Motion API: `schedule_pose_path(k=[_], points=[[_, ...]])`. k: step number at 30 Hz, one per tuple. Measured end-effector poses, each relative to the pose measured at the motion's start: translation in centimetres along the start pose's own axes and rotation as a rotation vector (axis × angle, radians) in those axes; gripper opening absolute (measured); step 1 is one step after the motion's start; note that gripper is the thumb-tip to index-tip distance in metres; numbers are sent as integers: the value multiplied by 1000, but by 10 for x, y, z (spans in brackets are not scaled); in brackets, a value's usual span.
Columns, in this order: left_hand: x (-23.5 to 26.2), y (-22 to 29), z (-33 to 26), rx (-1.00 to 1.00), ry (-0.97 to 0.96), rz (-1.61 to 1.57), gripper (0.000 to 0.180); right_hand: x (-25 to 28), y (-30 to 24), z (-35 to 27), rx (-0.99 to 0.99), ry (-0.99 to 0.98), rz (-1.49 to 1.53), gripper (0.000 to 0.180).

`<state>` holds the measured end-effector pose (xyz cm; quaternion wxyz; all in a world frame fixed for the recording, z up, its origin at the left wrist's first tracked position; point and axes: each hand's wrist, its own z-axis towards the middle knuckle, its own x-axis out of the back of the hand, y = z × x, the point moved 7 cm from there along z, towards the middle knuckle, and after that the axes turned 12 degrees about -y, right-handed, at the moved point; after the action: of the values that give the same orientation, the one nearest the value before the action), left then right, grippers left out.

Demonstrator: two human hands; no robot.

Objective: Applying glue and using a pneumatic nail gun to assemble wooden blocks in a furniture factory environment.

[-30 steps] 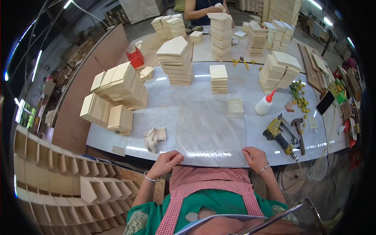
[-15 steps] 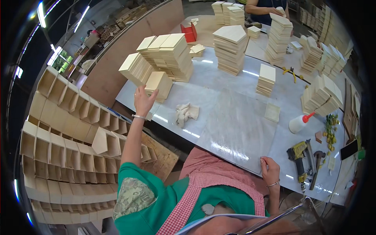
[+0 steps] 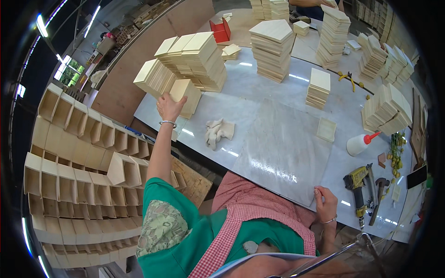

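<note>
The worktop (image 3: pixel 278 139) is a wide pale slab, and beside it on the person's left stand rows of open wooden boxes (image 3: pixel 79 153), stacked many deep. On the worktop's far left corner sits a big leaning pile of flat wooden panels (image 3: pixel 194 58), with more stacks of panels (image 3: pixel 271 41) further along. The left hand (image 3: pixel 169 107) reaches out to that corner with its fingers closed round a wooden panel (image 3: pixel 186 96), which stands tilted against the pile. The right hand (image 3: pixel 326 204) rests with its fingers curled loosely on the near edge of the worktop, holding nothing. A nail gun (image 3: pixel 358 185) lies just beyond it, a white glue bottle (image 3: pixel 360 143) further on, and a crumpled cloth (image 3: pixel 219 132) near the middle
</note>
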<state>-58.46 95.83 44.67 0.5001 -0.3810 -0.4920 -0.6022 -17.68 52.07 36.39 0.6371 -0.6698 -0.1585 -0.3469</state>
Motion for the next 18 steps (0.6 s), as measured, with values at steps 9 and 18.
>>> schedule_pose_path(k=[9, 18], points=[[2, 15, 1, 34, -107, 73, 81, 18, 14, -8, -24, 50, 50, 11], [-5, -1, -4, 21, -13, -210, 86, 31, 31, -21, -56, 39, 58, 10]])
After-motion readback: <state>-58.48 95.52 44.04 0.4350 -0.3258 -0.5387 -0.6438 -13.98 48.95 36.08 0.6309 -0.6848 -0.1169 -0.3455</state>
